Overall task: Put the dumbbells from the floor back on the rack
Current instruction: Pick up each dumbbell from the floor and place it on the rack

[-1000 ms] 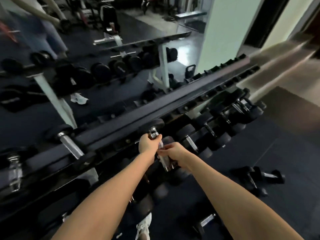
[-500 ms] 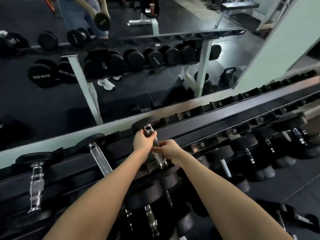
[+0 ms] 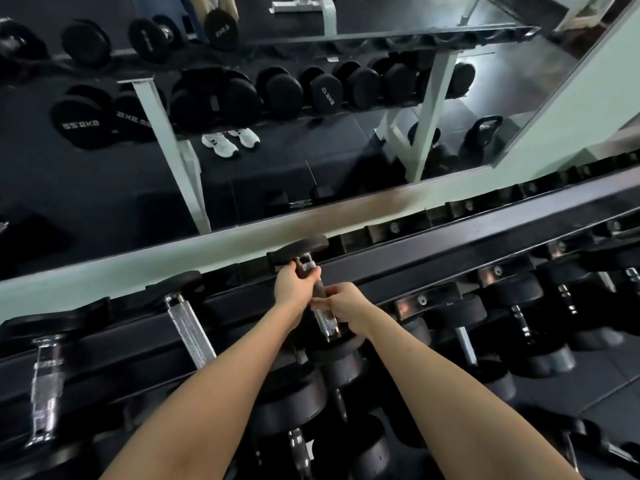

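Note:
A black dumbbell (image 3: 300, 250) with a chrome handle lies across the top tier of the black rack (image 3: 450, 251). Its far head rests on the rack's back rail and its near head sits at the front rail. My left hand (image 3: 294, 287) grips the upper part of the handle. My right hand (image 3: 343, 303) holds the handle lower down, fingers wrapped around it. Two more dumbbells (image 3: 188, 323) lie on the same tier to the left. Another dumbbell (image 3: 585, 441) is on the floor at the lower right.
Lower rack tiers hold several black dumbbells (image 3: 460, 327). A wall mirror (image 3: 242, 168) behind the rack reflects another loaded rack, a kettlebell and a person's white shoes. A pale green wall (image 3: 571, 116) stands at the right. Black rubber floor (image 3: 588, 382) lies at the lower right.
The view has tilted down and closer to the rack. Both hands stay on the dumbbell handle, and the dumbbell has settled onto the top tier.

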Motion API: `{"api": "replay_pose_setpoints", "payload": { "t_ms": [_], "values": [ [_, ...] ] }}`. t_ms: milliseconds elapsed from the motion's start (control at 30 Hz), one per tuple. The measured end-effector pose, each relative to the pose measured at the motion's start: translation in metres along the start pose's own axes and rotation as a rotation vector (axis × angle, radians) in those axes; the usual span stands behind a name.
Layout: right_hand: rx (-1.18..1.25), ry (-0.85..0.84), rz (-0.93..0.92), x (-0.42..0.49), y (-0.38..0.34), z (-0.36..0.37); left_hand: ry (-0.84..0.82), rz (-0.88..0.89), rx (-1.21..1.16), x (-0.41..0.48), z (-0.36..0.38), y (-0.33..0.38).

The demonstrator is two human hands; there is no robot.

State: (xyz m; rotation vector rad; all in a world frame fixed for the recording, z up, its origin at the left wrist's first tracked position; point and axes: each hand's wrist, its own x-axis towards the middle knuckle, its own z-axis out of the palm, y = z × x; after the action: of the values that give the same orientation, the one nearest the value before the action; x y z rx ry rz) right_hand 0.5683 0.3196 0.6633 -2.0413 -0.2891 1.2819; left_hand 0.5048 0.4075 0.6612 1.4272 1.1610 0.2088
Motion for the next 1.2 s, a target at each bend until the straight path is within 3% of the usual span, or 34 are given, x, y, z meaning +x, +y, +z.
{"api": "replay_pose_setpoints", "payload": {
  "t_ms": [400, 633, 867, 1033, 1200],
  "values": [
    [0.138, -0.03, 0.033, 0.022, 0.019, -0.006, 0.0, 0.017, 0.169, 0.016, 0.015, -0.003],
    [0.057, -0.075, 0.017, 0.023, 0.02, -0.013, 0.017, 0.017, 0.173, 0.012, 0.021, 0.0],
    [-0.077, 0.058, -0.059, 0.007, 0.015, -0.027, 0.009, 0.006, 0.292, 0.009, 0.016, 0.007],
    [-0.048, 0.175, -0.067, -0.023, 0.029, -0.053, 0.064, 0.001, 0.558, -0.007, 0.009, 0.026],
    [0.034, 0.301, -0.039, -0.073, 0.075, -0.085, -0.058, 0.127, 0.657, -0.04, 0.037, 0.051]
  ]
}}
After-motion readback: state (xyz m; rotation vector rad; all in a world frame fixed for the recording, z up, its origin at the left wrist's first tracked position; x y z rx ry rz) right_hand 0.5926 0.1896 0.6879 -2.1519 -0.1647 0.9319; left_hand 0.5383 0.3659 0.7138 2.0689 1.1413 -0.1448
